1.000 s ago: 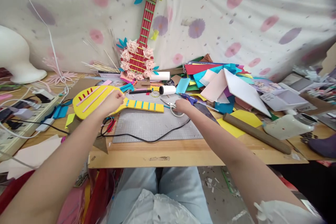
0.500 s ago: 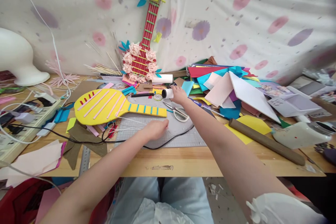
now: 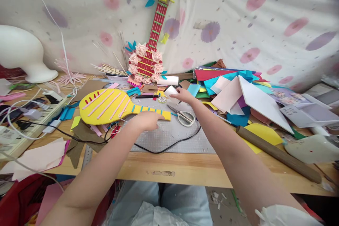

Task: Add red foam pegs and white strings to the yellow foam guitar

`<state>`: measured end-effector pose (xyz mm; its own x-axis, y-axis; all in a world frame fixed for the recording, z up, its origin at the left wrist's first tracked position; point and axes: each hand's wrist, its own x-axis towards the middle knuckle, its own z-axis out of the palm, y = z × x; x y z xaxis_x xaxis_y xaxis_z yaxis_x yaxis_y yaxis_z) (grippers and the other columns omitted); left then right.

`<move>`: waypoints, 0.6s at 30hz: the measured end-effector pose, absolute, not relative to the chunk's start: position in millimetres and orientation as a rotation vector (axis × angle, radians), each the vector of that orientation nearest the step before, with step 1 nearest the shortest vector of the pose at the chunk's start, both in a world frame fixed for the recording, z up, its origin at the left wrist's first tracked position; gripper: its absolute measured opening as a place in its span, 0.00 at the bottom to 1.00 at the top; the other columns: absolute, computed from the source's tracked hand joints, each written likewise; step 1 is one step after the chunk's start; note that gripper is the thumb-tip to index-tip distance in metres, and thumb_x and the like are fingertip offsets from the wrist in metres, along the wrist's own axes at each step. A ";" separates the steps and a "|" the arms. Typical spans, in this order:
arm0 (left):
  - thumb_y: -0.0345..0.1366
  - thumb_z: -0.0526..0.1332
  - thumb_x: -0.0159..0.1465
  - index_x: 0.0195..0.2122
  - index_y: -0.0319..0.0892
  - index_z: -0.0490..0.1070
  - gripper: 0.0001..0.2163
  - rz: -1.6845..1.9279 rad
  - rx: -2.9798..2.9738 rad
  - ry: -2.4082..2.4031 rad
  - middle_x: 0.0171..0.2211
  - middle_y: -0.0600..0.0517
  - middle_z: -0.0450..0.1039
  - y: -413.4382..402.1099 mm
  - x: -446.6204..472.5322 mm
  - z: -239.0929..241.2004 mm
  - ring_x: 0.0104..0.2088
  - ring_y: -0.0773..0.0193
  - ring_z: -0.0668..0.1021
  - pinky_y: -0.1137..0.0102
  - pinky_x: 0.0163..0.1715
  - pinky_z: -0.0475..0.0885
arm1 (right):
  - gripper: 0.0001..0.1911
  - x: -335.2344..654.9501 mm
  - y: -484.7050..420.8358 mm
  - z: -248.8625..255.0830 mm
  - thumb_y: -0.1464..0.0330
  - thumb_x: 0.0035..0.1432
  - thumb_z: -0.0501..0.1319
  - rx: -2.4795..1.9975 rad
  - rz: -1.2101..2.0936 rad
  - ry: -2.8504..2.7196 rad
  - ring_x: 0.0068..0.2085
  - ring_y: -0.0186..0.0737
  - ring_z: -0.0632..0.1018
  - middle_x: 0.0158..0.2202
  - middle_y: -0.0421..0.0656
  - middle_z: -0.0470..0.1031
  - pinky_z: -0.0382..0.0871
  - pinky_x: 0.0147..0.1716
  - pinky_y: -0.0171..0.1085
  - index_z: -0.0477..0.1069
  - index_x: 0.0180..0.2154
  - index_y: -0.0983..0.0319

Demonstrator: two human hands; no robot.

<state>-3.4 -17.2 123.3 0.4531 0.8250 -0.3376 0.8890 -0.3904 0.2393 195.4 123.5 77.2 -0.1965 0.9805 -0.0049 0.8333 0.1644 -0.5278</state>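
A flat yellow guitar-shaped cutout (image 3: 87,111) with pink strips on its body and blue bars on its neck lies on the grey cutting mat (image 3: 182,144). Over the near side of its neck is my left hand (image 3: 147,120), with a finger reaching out to the right and nothing visible in it. Thin white string (image 3: 121,116) trails beside the body and partly under that hand. My right hand (image 3: 184,95) is closed around a small white cylinder (image 3: 171,91) with a dark end, tilted above the mat. Scissors (image 3: 185,117) lie just below it.
A red guitar with pink paper flowers (image 3: 152,47) leans at the back. Coloured paper sheets (image 3: 225,91) pile up on the right, beside a brown roll (image 3: 278,153). A black cable (image 3: 169,146) crosses the mat. A power strip (image 3: 29,127) stands at the left.
My left hand has moved left and up onto the yellow neck, its fingers loosening. The white cylinder has been lifted and tilted in my right hand. The view has shifted slightly.
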 end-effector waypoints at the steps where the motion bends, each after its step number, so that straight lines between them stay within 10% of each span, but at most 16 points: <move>1: 0.33 0.60 0.53 0.49 0.55 0.71 0.21 -0.177 2.302 1.435 0.50 0.51 0.72 -17.1 -7.0 129.4 0.48 0.54 0.74 0.66 0.44 0.67 | 0.23 196.1 119.4 79.3 0.54 0.51 0.59 -1.669 0.797 -2.020 0.38 0.43 0.74 0.42 0.51 0.74 0.68 0.34 0.37 0.69 0.42 0.65; 8: 0.42 0.62 0.52 0.21 0.42 0.71 0.10 0.331 2.066 1.551 0.28 0.51 0.75 2.8 -25.5 129.2 0.32 0.58 0.76 0.67 0.34 0.68 | 0.19 193.8 86.2 75.4 0.56 0.58 0.52 -1.182 1.749 -1.318 0.31 0.37 0.75 0.36 0.46 0.73 0.72 0.28 0.37 0.64 0.46 0.62; 18: 0.45 0.57 0.61 0.41 0.40 0.63 0.14 1.268 1.295 1.502 0.48 0.43 0.69 39.8 2.5 82.8 0.49 0.61 0.72 0.69 0.47 0.65 | 0.18 185.3 69.7 80.0 0.57 0.60 0.52 -1.163 1.849 -1.237 0.30 0.37 0.75 0.32 0.46 0.73 0.71 0.27 0.35 0.64 0.45 0.63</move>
<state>2.5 39.8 82.8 -0.1892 0.9805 0.0530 0.2169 -0.0109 0.9761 185.3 69.7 80.0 -0.4195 0.8473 -0.3257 -0.0222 -0.3683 -0.9295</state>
